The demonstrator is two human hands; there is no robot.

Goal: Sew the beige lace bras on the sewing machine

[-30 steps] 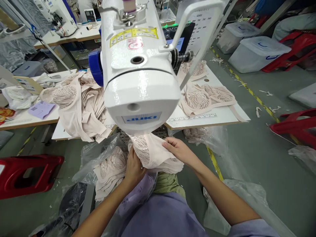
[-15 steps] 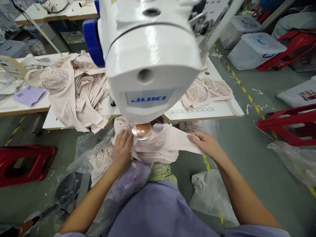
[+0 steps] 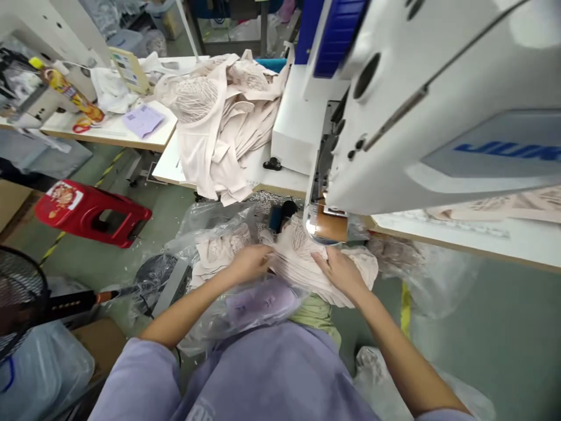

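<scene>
A beige lace bra piece (image 3: 298, 241) lies below the tip of the white sewing machine's arm (image 3: 326, 225), over a layered stack of beige bra pieces (image 3: 307, 275) on my lap. My left hand (image 3: 250, 264) is closed at the left edge of this piece, fingertips partly hidden in the fabric. My right hand (image 3: 344, 272) pinches the fabric with thumb and forefinger just under the machine tip. Left of my left hand, more beige lace pieces (image 3: 221, 251) rest on clear plastic. A plastic-wrapped purple bundle (image 3: 263, 301) sits below my hands.
The machine head (image 3: 438, 117) looms at the upper right. Beige bras (image 3: 219, 128) are heaped on the white table (image 3: 169, 164). Further left are a purple paper (image 3: 143, 120), a drink bottle (image 3: 72, 93) and a red stool (image 3: 94, 213). A fan (image 3: 20, 298) stands at lower left.
My view has swung left. My right hand has come in from the stretched-out end of the fabric to beside the machine tip, and the fabric is no longer pulled out rightward.
</scene>
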